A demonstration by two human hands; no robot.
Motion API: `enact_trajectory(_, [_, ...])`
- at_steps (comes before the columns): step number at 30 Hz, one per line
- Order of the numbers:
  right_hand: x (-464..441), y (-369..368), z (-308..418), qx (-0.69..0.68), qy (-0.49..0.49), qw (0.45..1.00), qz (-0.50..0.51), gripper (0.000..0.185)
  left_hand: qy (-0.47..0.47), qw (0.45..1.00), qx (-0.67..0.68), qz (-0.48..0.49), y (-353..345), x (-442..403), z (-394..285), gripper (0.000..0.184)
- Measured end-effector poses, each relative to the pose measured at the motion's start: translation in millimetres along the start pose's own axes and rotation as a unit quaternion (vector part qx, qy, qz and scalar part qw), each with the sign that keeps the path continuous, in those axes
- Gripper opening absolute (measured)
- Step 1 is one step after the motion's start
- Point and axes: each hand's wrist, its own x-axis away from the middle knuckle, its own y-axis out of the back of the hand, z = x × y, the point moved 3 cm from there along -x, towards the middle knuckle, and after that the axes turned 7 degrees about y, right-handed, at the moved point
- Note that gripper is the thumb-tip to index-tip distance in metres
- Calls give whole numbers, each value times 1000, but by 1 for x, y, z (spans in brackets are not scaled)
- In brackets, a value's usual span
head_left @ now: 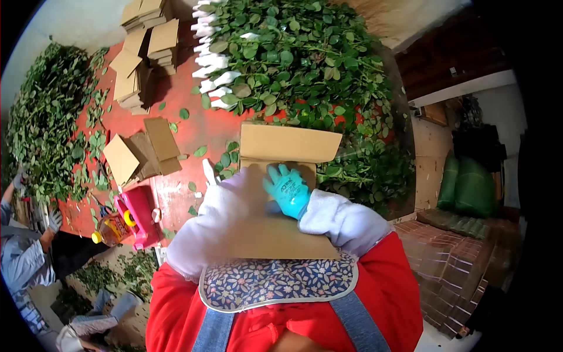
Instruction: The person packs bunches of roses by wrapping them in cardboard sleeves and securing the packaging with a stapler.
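Head view, from the left edge inward: a co-worker in blue (22,258) sits low in the frame, one gloved hand (55,221) at the edge of the red desk (211,126). A heap of leafy stems (47,117) fills the upper left, loose leaves scattered beside it. Nearer the lower left stand a bottle with a yellow cap (112,230) and, just beside it, a pink tape dispenser (142,220) (a yellow ring shows on its side). Above these lies a folded piece of cardboard (159,144), and further up, stacks of flat cardboard (130,70).

At the centre, in front of the wearer's floral bib (278,284), is a larger cardboard sheet (281,240), one panel raised at its far end. The pale left sleeve (205,220) reaches over it, but the left hand is too blurred to make out, so I cannot tell whether it grips anything or touches the other hand. The right hand (289,190), in a turquoise glove, lies on the cardboard, fingers extended and slightly apart, clamped on nothing visible.

Beyond the sheet, a dense bank of green stems (305,58) spreads across the top, its left ends in white wraps (211,61). Far right, green bundles (469,185) stand past the desk.
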Motion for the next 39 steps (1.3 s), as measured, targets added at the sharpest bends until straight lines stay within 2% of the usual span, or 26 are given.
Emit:
enact_trajectory(1, [0, -1, 0, 10, 0, 1000, 2, 69, -30, 999, -42, -8, -22, -15, 16, 66])
enact_trajectory(4, [5, 3, -1, 1, 26, 1000, -9, 63, -98, 995, -11, -21, -6, -6, -2, 61])
enact_trajectory(5, [5, 4, -3, -10, 32, 999, -9, 61, -76, 997, -22, 15, 4, -3, -10, 60])
enact_trajectory(6, [10, 19, -8, 27, 78, 993, -82, 57, -52, 997, -33, 50, 11, 1, -17, 59])
enact_trajectory(7, [11, 31, -23, -54, 136, 989, -29, 47, -28, 995, -44, 86, 13, 4, -19, 57])
enact_trajectory(8, [7, 68, -38, -171, 49, 984, -8, 40, -92, 994, -23, 45, 2, 2, -10, 55])
enact_trajectory(10, [-15, 126, -83, -270, -14, 953, -138, 31, -94, 994, -21, 57, 14, 8, -19, 54])
enact_trajectory(12, [-42, 175, -143, -95, -6, 938, -334, 31, -117, 992, -20, 49, -6, 3, -2, 53])
enact_trajectory(13, [-59, 193, -171, 60, -24, 924, -376, 32, -141, 989, -22, 25, -31, -5, 17, 53])
enact_trajectory(15, [-104, 168, -246, 130, -125, 924, -337, 33, -89, 987, -133, 14, -51, -21, 32, 55])
enact_trajectory(17, [-129, 146, -279, 123, -246, 945, -175, 32, -107, 990, -95, 16, -19, -8, 6, 57])
enact_trajectory(19, [-143, 143, -297, 74, -278, 957, 30, 31, -107, 987, -114, 19, -25, -14, 10, 59])
enact_trajectory(21, [-137, 151, -288, 142, -252, 955, 66, 29, -54, 991, -113, 47, -19, -11, 3, 57])
enact_trajectory(25, [-75, 182, -254, 171, -177, 945, -216, 24, -109, 992, -69, -10, -32, -16, 6, 56])
enact_trajectory(27, [-39, 188, -238, 53, -142, 946, -287, 30, -77, 994, -69, 38, -40, -23, 11, 56])
enact_trajectory(28, [-19, 188, -229, -138, -148, 933, -299, 32, -80, 995, 6, 54, -39, -23, 16, 56])
enact_trajectory(29, [3, 186, -215, -325, -155, 884, -299, 34, -103, 994, -14, 28, -37, -20, 14, 56])
enact_trajectory(30, [27, 185, -203, -406, -103, 854, -309, 35, -125, 992, -34, 2, -34, -17, 12, 55])
enact_trajectory(31, [51, 178, -189, -489, -57, 813, -312, 36, -169, 973, -143, -59, -31, -10, 4, 55])
enact_trajectory(32, [72, 166, -174, -596, -106, 722, -335, 33, -99, 994, -44, 29, -54, -31, 21, 54])
enact_trajectory(33, [90, 153, -160, -683, -153, 617, -359, 31, -97, 973, -205, 34, -58, -28, 12, 50])
enact_trajectory(34, [110, 134, -152, -591, -82, 712, -371, 28, -104, 926, -360, 40, -62, -23, 3, 45])
enact_trajectory(35, [132, 110, -143, -486, -4, 789, -377, 25, -149, 962, -231, -2, -51, -23, 12, 35])
enact_trajectory(37, [158, 81, -126, -354, -27, 884, -305, 24, -281, 956, -26, -85, -36, -21, 24, 18])
enact_trajectory(38, [167, 61, -124, -549, -207, 772, -246, 22, -282, 955, 46, -83, -38, -23, 29, 15])
enact_trajectory(39, [177, 39, -116, -695, -371, 593, -166, 20, -226, 959, 163, -55, -41, -30, 36, 16])
